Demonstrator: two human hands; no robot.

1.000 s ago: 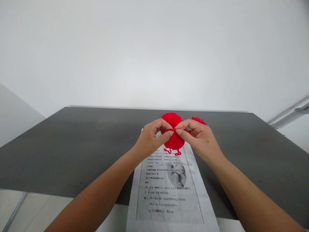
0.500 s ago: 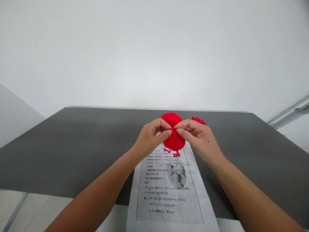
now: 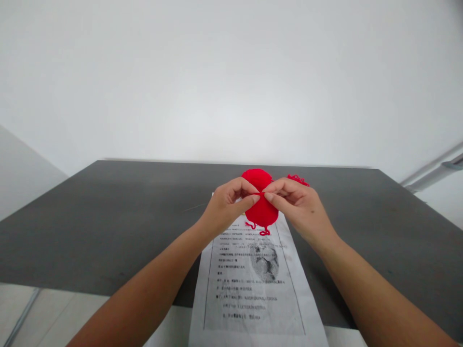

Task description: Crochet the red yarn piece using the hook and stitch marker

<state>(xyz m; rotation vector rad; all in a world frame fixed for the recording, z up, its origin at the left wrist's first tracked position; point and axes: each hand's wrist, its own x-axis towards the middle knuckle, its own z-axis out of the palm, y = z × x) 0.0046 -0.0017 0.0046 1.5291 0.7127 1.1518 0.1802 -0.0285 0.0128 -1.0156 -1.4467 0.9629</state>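
Yarnwork [image 3: 263, 212] pinched in both hands [image 3: 231, 200] [image 3: 298, 200]; printed paper [image 3: 255, 289] below

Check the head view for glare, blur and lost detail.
Head view: a soft bright patch on the plain white wall; head view again: small print on the white paper sheet mostly too blurred to read; there too, the bright red rounded yarn piece shows little stitch texture.
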